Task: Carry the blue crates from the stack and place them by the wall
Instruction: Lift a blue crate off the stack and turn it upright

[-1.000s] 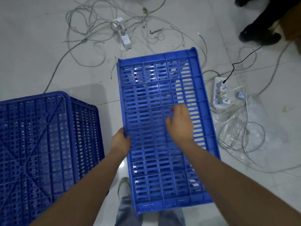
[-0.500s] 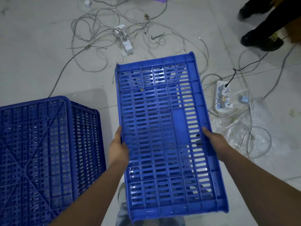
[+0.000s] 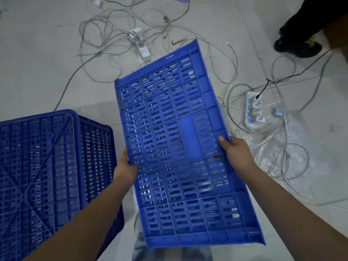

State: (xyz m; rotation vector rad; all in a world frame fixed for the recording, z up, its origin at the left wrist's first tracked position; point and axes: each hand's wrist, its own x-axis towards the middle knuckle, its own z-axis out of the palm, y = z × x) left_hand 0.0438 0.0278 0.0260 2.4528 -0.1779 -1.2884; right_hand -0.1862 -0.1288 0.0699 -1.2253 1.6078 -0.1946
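Note:
I hold a shallow blue slotted crate point(image 3: 180, 147) in the air in front of me, tilted with its far end swung to the right. My left hand point(image 3: 126, 166) grips its left long edge, and my right hand point(image 3: 237, 153) grips the right long edge, thumb on top. To the left stands the stack of blue crates point(image 3: 47, 176), its top one upside down with the ribbed bottom showing. No wall is in view.
Tangled grey cables point(image 3: 113, 34) and a white power strip point(image 3: 140, 46) lie on the pale tiled floor ahead. A second power strip point(image 3: 253, 112) and clear plastic sheet point(image 3: 293, 147) lie at right. Another person's black shoe point(image 3: 299, 47) is at top right.
My right hand moved off the crate's middle to its right edge. The crate then turned clockwise and shifted right, away from the stack.

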